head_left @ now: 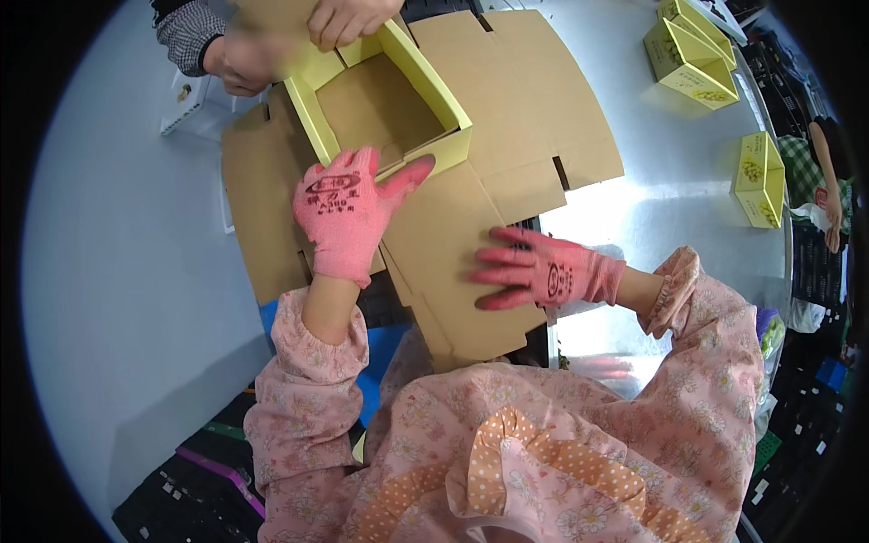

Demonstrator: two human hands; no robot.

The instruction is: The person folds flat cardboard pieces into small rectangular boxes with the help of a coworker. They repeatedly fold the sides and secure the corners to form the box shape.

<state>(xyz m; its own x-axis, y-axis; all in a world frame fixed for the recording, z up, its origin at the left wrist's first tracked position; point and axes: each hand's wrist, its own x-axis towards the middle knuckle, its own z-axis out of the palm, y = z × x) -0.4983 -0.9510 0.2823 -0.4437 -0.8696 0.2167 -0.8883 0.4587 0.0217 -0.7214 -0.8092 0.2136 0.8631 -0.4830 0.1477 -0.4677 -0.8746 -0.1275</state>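
A steel table (625,244) spans the right; an unfolded brown cardboard carton (534,100) lies partly over it. On the carton's far side sits an open yellow box (454,147). The left pink-gloved hand (346,204) is at the box's near wall, thumb spread from the fingers (whether they pinch, I cannot tell). The right pink-gloved hand (548,270), fingers spread, is above the carton's near right.

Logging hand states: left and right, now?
Left pink-gloved hand: touching open-topped yellow cardboard box; grip unclear.
Right pink-gloved hand: open, holding nothing.
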